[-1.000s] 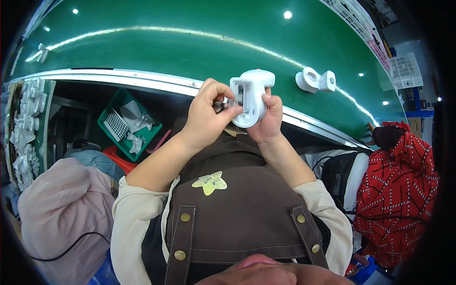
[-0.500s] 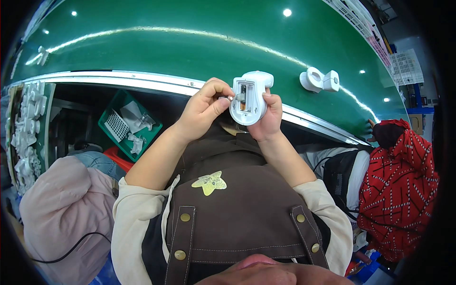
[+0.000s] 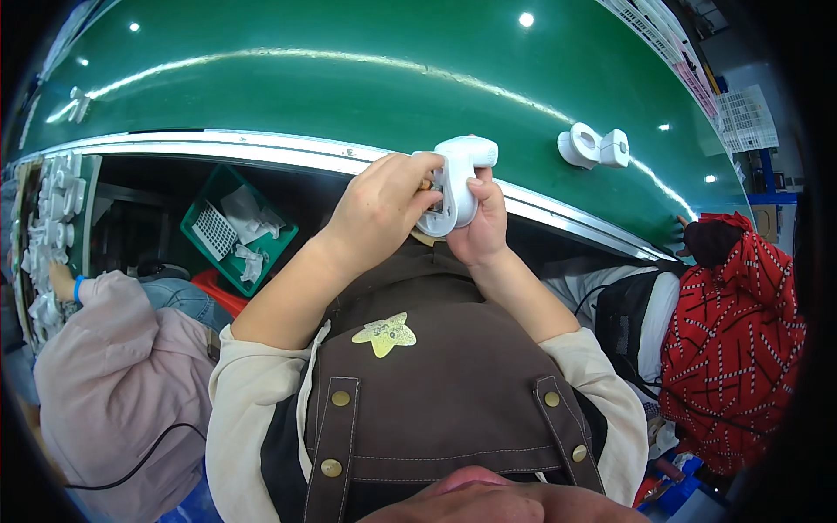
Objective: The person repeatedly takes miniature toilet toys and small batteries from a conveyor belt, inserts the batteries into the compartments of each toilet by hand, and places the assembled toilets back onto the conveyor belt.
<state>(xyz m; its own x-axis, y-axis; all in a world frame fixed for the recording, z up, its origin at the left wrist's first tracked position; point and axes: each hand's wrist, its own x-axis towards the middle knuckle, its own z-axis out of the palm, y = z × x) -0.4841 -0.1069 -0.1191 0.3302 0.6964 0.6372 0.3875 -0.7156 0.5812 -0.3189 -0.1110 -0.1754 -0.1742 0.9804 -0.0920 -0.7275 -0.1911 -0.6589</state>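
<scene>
Up in front of my chest, my right hand (image 3: 481, 222) is closed round the side of a rounded white plastic device (image 3: 460, 192), thumb against its edge. The device has an open battery compartment and a thick white head projecting to the right at the top. My left hand (image 3: 384, 196) is closed, its thumb and fingertips at the compartment, pinching what looks like a battery (image 3: 425, 185). Only a small copper-coloured part shows; my fingers hide the rest of the compartment.
A similar white device (image 3: 588, 146) lies on the green worktable (image 3: 349, 96) to the right. Below the metal edge, a green basket (image 3: 283, 240) holds white parts. White parts (image 3: 57, 209) crowd a rack at far left. People sit on both sides, in pink (image 3: 113, 349) and red (image 3: 737, 349).
My left hand has moved right, its fingers now over the battery compartment. The device has turned slightly and sits a little lower. The left neighbour's hand now reaches to the white parts.
</scene>
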